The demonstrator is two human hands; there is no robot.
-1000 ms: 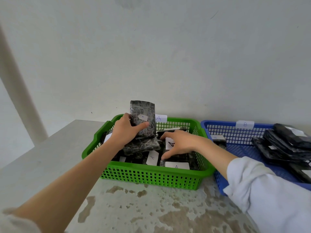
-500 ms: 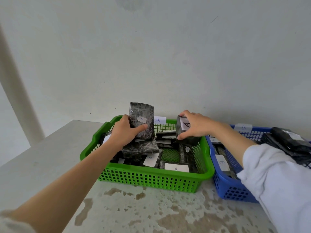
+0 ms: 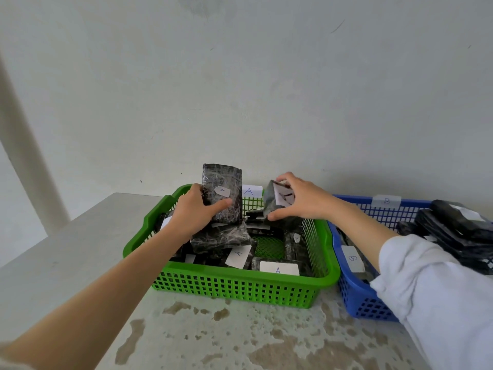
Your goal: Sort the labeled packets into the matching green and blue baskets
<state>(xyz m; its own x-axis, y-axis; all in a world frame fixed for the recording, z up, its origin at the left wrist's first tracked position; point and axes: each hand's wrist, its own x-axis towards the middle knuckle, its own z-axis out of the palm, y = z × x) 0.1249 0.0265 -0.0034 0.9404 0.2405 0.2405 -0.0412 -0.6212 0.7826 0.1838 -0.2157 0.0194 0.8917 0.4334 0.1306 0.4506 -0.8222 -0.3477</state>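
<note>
Green basket (image 3: 240, 287) stands by the table's (image 3: 80, 249) far edge, blue basket (image 3: 354, 297) just right of it. My left hand (image 3: 194, 212) grips an upright packet (image 3: 222, 188) and my right hand (image 3: 301, 198) a tilted packet (image 3: 274, 201), both over the green basket's rear.

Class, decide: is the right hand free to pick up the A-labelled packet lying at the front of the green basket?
Probably not yet. The right hand grips a lifted packet; nothing covers the front packet, though.
</note>
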